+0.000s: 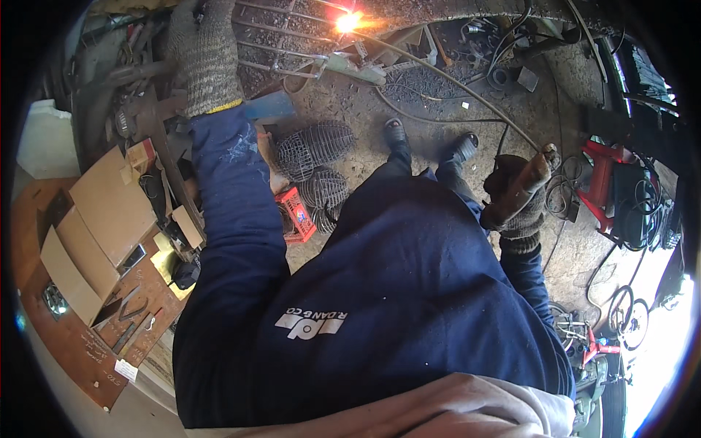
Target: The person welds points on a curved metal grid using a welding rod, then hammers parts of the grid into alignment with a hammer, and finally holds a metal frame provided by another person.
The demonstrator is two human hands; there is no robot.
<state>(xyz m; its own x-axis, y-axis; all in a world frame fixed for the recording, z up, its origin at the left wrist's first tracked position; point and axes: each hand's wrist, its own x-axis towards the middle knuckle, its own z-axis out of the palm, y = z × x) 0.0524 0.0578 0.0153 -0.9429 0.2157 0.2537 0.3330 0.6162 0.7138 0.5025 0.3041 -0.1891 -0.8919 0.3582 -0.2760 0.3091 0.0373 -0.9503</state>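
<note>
My left hand (203,51), in a grey knit glove with a yellow cuff edge, reaches to the upper left beside a rack of parallel metal bars (281,51). Its fingertips run out at the top edge, so what they touch is hidden. In its dark glove, my right hand (515,197) is closed round the worn tan handle of a welding electrode holder (527,182). From the holder a long thin welding rod (460,87) slants up and left to a glaring arc (348,22) at the bars' far end, with sparks around it.
Coiled wire cages (318,150) and a red plastic crate (298,215) lie on the floor near my feet. Opened cardboard boxes (109,212) rest on a brown board at left. Cables (431,120) cross the floor; a red-framed machine (604,179) stands at right.
</note>
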